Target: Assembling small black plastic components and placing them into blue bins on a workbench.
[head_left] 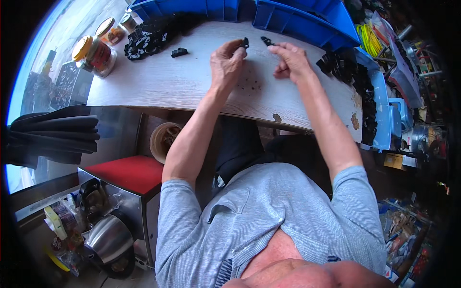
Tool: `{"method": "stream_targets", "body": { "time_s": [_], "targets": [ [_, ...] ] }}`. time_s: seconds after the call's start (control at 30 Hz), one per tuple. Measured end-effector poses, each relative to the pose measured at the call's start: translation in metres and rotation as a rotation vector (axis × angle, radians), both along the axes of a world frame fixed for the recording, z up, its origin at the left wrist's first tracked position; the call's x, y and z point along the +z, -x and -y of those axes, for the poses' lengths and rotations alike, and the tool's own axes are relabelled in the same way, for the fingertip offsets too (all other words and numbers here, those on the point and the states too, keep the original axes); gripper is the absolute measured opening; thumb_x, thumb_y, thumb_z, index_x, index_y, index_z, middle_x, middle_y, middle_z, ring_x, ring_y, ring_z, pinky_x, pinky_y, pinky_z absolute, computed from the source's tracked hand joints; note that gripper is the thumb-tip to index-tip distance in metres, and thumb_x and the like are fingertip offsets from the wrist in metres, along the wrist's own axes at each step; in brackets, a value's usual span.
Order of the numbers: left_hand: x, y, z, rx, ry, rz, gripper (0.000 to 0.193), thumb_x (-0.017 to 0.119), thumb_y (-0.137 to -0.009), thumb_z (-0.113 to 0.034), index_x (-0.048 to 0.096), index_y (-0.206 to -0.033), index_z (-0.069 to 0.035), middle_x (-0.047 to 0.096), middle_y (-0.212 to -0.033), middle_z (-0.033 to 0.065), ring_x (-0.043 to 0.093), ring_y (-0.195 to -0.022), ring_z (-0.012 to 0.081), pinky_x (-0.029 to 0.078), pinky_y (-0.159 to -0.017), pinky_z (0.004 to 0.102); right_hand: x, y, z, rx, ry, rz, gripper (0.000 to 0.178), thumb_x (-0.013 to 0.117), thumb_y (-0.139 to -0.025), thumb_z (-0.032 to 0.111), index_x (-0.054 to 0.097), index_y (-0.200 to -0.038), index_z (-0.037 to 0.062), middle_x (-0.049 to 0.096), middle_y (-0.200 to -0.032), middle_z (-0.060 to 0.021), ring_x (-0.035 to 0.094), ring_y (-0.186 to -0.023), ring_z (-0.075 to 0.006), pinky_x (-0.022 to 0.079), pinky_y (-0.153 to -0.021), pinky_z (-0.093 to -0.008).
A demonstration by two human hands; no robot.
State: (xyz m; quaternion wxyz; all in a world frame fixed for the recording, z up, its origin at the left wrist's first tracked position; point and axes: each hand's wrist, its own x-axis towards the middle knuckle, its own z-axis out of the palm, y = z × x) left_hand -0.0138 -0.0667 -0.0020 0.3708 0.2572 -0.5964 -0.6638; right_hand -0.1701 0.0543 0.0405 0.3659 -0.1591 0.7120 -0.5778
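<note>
Above the far half of the white table [158, 84], my left hand [226, 60] pinches a small black plastic part [245, 43] between thumb and fingers. To its right, my right hand [291, 60] grips another small black part [267, 41] by one end, its tip pointing left toward the first. The two parts are apart. A single black piece [179, 52] lies on the tabletop left of my left hand. Farther left is a heap of similar black parts [144, 41]. More black parts [340, 66] are piled by the right edge, near my right forearm.
Two blue bins [302, 24] [192, 8] line the table's far edge. A light-blue crate [382, 110] with black parts adjoins the right side. Lidded jars [98, 57] stand at the left corner. Below are a bucket [161, 139], a red-topped cabinet [127, 173] and a steel kettle [110, 237].
</note>
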Motion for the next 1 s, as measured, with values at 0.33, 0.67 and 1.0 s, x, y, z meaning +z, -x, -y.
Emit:
{"method": "stream_targets", "body": {
  "time_s": [0.33, 0.67, 1.0],
  "targets": [
    [-0.001, 0.015, -0.013, -0.191, 0.114, 0.021, 0.028, 0.064, -0.097, -0.006, 0.068, -0.124, 0.001, 0.073, -0.112, 0.0117, 0.07, -0.098, 0.016, 0.06, -0.079, 0.0316, -0.009, -0.02, -0.013, 0.178, 0.111, -0.011, 0.032, 0.079, -0.084, 0.017, 0.069, -0.111, 0.0016, 0.057, -0.064, -0.0005, 0.054, -0.05, -0.0094, 0.061, -0.053, -0.0357],
    [0.015, -0.013, -0.021, -0.231, 1.138, 0.319, 0.065, 0.065, -0.071, 0.007, 0.065, -0.133, -0.012, 0.067, -0.124, 0.0117, 0.064, -0.111, 0.0358, 0.053, -0.093, 0.0447, -0.011, -0.024, -0.011, 0.182, -0.068, -0.164, 0.029, 0.069, -0.082, 0.004, 0.07, -0.11, 0.007, 0.064, -0.073, -0.0048, 0.059, -0.051, -0.0126, 0.058, -0.049, -0.0331],
    [0.024, -0.022, -0.029, -0.215, 1.241, 0.479, 0.063, 0.065, -0.079, 0.004, 0.059, -0.139, -0.015, 0.065, -0.131, 0.0081, 0.06, -0.12, 0.0309, 0.048, -0.097, 0.045, 0.0, -0.028, -0.012, 0.259, -0.111, -0.17, 0.036, 0.069, -0.084, 0.007, 0.069, -0.121, 0.006, 0.068, -0.084, -0.0086, 0.06, -0.051, -0.0129, 0.055, -0.046, -0.0312]
  ]
}}
